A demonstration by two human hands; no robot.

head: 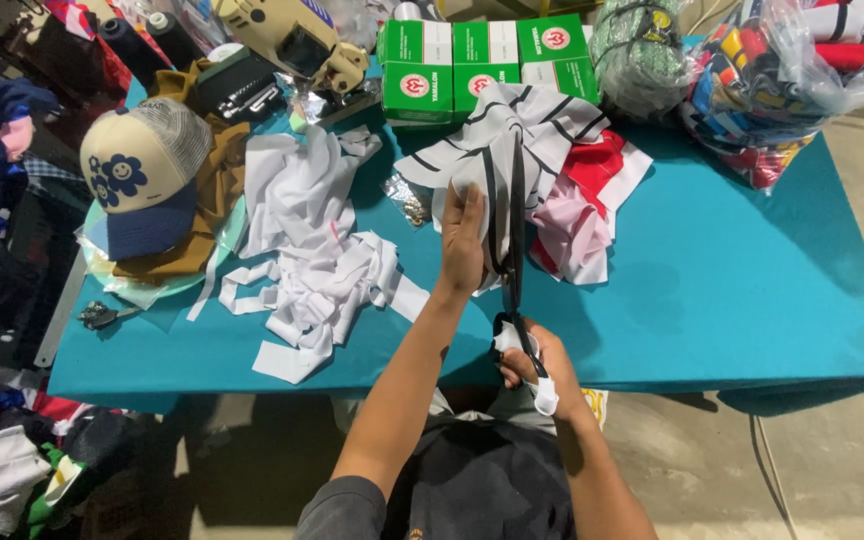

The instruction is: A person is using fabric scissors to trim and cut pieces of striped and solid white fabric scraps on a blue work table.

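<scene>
Teal table point(752, 300), striped cloth point(512, 140) between left hand point(462, 245) fingers point(474, 200), scissors point(512, 270)

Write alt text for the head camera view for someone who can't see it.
A person's right hand works scissors through white black-striped fabric held up by the left hand, over a teal table strewn with white scraps, a cap and green boxes.

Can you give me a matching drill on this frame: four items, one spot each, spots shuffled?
Items:
1. cap
2. green boxes
3. white fabric scraps
4. scissors

Spots:
A. far edge of the table, centre
B. in the right hand, blades up
C. table's left end, on brown cloth
D. left of the left hand

Pairs: 1-C, 2-A, 3-D, 4-B
</scene>
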